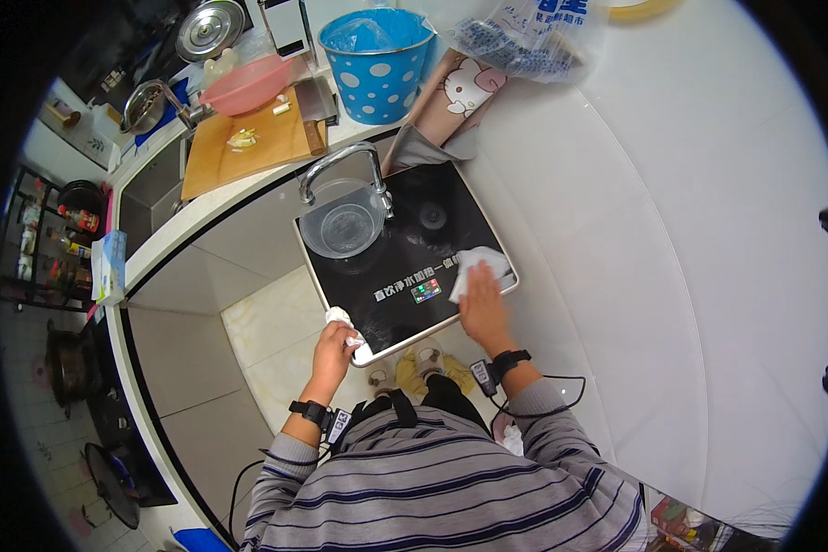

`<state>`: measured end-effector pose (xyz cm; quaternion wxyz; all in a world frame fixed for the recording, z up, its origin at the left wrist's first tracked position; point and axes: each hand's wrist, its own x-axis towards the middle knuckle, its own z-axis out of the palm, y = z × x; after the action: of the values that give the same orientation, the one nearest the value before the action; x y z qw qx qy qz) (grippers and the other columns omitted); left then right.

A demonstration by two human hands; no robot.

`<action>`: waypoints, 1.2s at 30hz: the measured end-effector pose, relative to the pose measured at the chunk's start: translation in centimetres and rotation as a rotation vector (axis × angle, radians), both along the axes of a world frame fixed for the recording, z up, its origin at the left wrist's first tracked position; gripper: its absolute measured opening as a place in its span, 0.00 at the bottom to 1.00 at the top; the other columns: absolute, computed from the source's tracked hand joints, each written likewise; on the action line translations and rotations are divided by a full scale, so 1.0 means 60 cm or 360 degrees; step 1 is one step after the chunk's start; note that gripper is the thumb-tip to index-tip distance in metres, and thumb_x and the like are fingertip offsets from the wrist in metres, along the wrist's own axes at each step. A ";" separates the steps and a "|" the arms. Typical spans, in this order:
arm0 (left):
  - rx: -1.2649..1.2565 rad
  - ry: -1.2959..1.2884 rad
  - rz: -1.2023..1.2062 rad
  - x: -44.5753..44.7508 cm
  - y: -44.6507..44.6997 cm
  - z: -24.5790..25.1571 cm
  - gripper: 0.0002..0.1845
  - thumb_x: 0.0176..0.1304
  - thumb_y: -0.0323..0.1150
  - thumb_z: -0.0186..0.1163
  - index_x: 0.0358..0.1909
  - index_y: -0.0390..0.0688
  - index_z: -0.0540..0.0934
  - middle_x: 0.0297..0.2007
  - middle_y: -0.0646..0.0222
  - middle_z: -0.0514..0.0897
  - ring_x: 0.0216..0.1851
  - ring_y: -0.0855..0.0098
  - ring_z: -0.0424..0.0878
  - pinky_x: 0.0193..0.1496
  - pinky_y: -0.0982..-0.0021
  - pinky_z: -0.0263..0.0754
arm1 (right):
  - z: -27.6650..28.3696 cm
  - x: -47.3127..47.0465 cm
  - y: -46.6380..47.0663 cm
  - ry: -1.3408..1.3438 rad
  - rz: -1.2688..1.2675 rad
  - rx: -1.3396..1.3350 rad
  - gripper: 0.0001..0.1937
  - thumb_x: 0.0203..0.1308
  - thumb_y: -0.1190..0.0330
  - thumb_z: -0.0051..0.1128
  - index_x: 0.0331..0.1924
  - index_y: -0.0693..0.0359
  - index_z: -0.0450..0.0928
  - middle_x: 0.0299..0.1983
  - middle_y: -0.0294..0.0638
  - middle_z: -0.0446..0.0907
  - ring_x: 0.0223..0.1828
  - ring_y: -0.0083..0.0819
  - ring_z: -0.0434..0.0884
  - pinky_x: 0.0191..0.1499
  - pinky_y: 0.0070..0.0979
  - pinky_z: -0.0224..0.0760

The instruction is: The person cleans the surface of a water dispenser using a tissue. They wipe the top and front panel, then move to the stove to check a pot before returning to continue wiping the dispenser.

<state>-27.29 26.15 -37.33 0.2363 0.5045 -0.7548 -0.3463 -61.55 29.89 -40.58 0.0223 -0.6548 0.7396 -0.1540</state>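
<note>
In front of me stands a water dispenser with a black glossy top [400, 321] and a light rim. Its top bears printed writing and a small lit touch panel [426, 291]. My right hand [484, 303] lies on a white tissue [479, 265], pressing it to the top near the right corner. At the near left corner, my left hand [334, 352] grips a crumpled white tissue [339, 319] against the rim. A curved chrome faucet [341, 155] rises at the back, over a clear plastic bowl [343, 224]. Whitish smears show on the black surface.
Behind lie a wooden cutting board [214, 155] with cut pieces, a cleaver [315, 110], a pink basin [248, 86] and a blue dotted bucket [379, 76]. A plastic bag [524, 41] rests on the white table [662, 276] at right. A tissue pack [109, 265] sits on the left counter.
</note>
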 end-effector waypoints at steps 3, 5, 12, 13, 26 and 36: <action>0.0019 0.0060 0.0006 0.000 0.000 0.003 0.13 0.47 0.21 0.70 0.36 0.38 0.80 0.41 0.61 0.80 0.43 0.55 0.81 0.45 0.63 0.78 | 0.016 0.089 0.012 -0.0081 0.0313 0.0088 0.36 0.62 0.63 0.53 0.73 0.65 0.56 0.76 0.54 0.51 0.78 0.49 0.51 0.75 0.48 0.46; 0.0101 0.0088 0.0008 0.000 0.000 0.005 0.12 0.49 0.20 0.70 0.36 0.38 0.80 0.41 0.61 0.80 0.41 0.56 0.81 0.44 0.64 0.78 | 0.029 0.149 0.020 -0.0174 0.0560 0.0108 0.36 0.61 0.63 0.54 0.73 0.64 0.56 0.76 0.51 0.52 0.78 0.46 0.51 0.75 0.46 0.46; 0.0057 0.0095 0.0196 0.039 -0.006 0.017 0.09 0.52 0.20 0.69 0.36 0.36 0.82 0.40 0.60 0.81 0.38 0.59 0.82 0.41 0.65 0.78 | 0.051 0.223 0.037 -0.0352 0.1152 0.0139 0.35 0.58 0.65 0.59 0.71 0.60 0.63 0.75 0.45 0.57 0.77 0.39 0.55 0.75 0.40 0.45; 0.0044 0.0073 0.0227 0.048 -0.005 0.020 0.09 0.52 0.21 0.68 0.36 0.36 0.82 0.41 0.59 0.81 0.39 0.57 0.82 0.42 0.64 0.78 | 0.048 0.211 0.038 -0.0393 0.1162 0.0099 0.34 0.58 0.65 0.59 0.71 0.60 0.63 0.75 0.45 0.58 0.77 0.39 0.56 0.75 0.40 0.45; -0.0137 -0.0164 0.0288 0.112 0.036 0.037 0.09 0.53 0.25 0.68 0.37 0.40 0.81 0.43 0.62 0.81 0.47 0.54 0.76 0.52 0.59 0.72 | -0.012 -0.037 -0.019 0.0050 -0.0343 -0.0071 0.35 0.67 0.62 0.52 0.73 0.67 0.53 0.75 0.61 0.51 0.77 0.57 0.50 0.74 0.53 0.44; -0.0091 -0.0149 0.0467 0.150 0.054 0.027 0.09 0.54 0.26 0.68 0.37 0.41 0.81 0.42 0.63 0.81 0.47 0.55 0.77 0.51 0.60 0.73 | 0.033 0.307 -0.014 -0.0195 0.1068 0.0192 0.38 0.62 0.58 0.57 0.74 0.61 0.56 0.77 0.50 0.50 0.78 0.46 0.50 0.76 0.45 0.43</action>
<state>-18.31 29.37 -35.71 0.2632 0.6180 -0.6927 -0.2626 -43.16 29.04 -38.59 0.1548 -0.8486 0.4881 -0.1333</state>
